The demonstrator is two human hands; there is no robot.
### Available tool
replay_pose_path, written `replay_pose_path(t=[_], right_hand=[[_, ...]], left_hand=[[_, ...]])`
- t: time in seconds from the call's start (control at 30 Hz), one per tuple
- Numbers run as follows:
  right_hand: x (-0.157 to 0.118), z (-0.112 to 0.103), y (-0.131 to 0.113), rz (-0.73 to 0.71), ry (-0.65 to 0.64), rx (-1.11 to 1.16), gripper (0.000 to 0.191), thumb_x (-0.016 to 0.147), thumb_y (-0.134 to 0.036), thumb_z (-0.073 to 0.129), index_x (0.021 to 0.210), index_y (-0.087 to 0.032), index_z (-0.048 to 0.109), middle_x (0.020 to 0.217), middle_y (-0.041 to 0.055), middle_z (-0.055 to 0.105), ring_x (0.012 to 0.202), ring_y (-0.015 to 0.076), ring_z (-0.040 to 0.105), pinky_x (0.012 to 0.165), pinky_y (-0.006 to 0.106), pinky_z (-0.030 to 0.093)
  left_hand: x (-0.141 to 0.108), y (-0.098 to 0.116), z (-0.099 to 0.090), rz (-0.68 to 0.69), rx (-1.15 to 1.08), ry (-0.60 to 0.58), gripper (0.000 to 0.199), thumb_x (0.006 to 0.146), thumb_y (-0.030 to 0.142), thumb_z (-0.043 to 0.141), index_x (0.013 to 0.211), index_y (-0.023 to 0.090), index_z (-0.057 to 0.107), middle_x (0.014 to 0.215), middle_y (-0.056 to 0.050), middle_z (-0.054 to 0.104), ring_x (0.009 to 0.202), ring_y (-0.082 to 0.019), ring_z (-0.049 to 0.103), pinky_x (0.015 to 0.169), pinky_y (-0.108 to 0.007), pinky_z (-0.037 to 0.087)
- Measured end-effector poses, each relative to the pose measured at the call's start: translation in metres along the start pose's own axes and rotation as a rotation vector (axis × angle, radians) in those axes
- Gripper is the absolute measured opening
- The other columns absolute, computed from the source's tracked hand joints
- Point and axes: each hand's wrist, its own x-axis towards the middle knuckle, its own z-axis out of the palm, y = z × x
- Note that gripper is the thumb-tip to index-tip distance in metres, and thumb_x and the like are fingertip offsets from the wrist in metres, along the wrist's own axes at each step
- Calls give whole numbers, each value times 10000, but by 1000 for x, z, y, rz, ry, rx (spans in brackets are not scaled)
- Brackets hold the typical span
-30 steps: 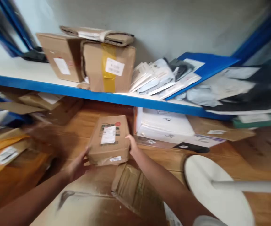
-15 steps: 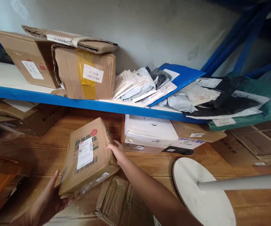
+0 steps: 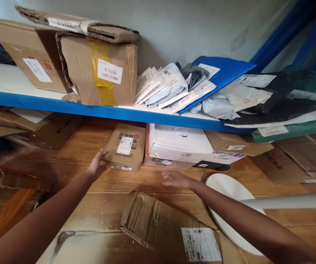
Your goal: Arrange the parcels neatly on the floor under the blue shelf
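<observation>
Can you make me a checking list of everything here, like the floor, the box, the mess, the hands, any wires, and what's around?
Surface: wooden floor, partly covered by flat cardboard.
Job's things: small brown parcel lying flat under the blue shelf, beside a white box.
Clutter: crumpled cardboard piece with a label; round white stand base; brown boxes and mail bags on the shelf.
Hands: left hand touches the parcel's left edge; right hand open, holding nothing.
Cables: nothing seen.
Surroundings: pale wall, blue shelf posts.
</observation>
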Motion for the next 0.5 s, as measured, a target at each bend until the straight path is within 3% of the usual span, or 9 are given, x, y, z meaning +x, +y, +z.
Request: replay_pose_path(t=[0.07, 0.13, 0.2, 0.23, 0.3, 0.33, 0.4, 0.47, 0.5], right_hand=[[-38, -23, 37, 78, 2, -179, 905, 495, -512, 765, 1272, -85, 590, 1382, 242, 507, 1281, 404, 480, 1115, 551, 336], [-73, -26, 81, 83, -61, -490, 1066, 574, -558, 742, 1458, -83, 382, 1509, 234, 341, 1404, 395, 326, 1171, 530, 265], [-100, -12, 126, 57, -149, -733, 1222, 534, -468, 800, 1503, -29, 200, 1542, 269, 222, 1433, 414, 253, 1179, 537, 258], [-108, -1, 148, -5, -145, -849, 1208, 533, -369, 799, 1505, -41, 163, 1537, 266, 233, 1420, 418, 281, 1159, 541, 307], [-115, 23, 185, -202, 35, -1084, 1054, 629, -175, 683, 1515, -161, 112, 1505, 213, 348, 1365, 380, 403, 1094, 530, 418], [-115, 33, 199, -304, 136, -1195, 1022, 660, -112, 616, 1511, -198, 54, 1470, 199, 411, 1323, 369, 461, 1041, 531, 472], [-109, 46, 219, -514, 309, -1356, 981, 696, -60, 513, 1509, -238, -7, 1396, 175, 511, 1239, 350, 550, 931, 513, 551], [-103, 52, 231, -676, 427, -1438, 940, 721, -71, 471, 1525, -266, 23, 1327, 154, 581, 1155, 330, 614, 846, 471, 589], [-102, 54, 235, -741, 464, -1459, 910, 735, -94, 467, 1531, -282, 68, 1291, 145, 611, 1102, 319, 645, 808, 444, 598]], left_hand=[[-1, -4, 6, 13, 14, 1, 483, 840, 523, 400, 1204, 259, 577, 1301, -38, 566, 696, -163, 546, 607, -263, 382], [-1, -7, 9, 29, 41, 7, 490, 835, 522, 388, 1225, 272, 546, 1338, -27, 553, 725, -157, 574, 643, -267, 406], [1, -8, 9, 45, 89, 17, 532, 841, 534, 343, 1275, 270, 503, 1389, -31, 524, 779, -163, 606, 695, -281, 439], [2, -9, 9, 51, 123, 23, 564, 848, 536, 315, 1316, 261, 468, 1405, -46, 513, 825, -179, 624, 732, -299, 457], [4, -11, 9, 70, 221, 46, 659, 833, 507, 366, 1426, 221, 336, 1417, -104, 502, 987, -241, 633, 850, -361, 471], [4, -13, 10, 84, 281, 66, 766, 790, 471, 473, 1469, 190, 258, 1429, -144, 485, 1109, -286, 595, 938, -406, 445], [5, -19, 15, 136, 419, 129, 1035, 614, 304, 701, 1504, 160, 192, 1499, -214, 374, 1372, -380, 358, 1115, -510, 266], [6, -28, 24, 282, 722, 183, 1139, 497, 190, 793, 1500, 213, 253, 1577, -234, 197, 1471, -427, 57, 1150, -603, 62], [8, -33, 30, 370, 912, 203, 1114, 504, 217, 819, 1487, 252, 295, 1597, -225, 125, 1473, -438, -26, 1134, -640, 30]])
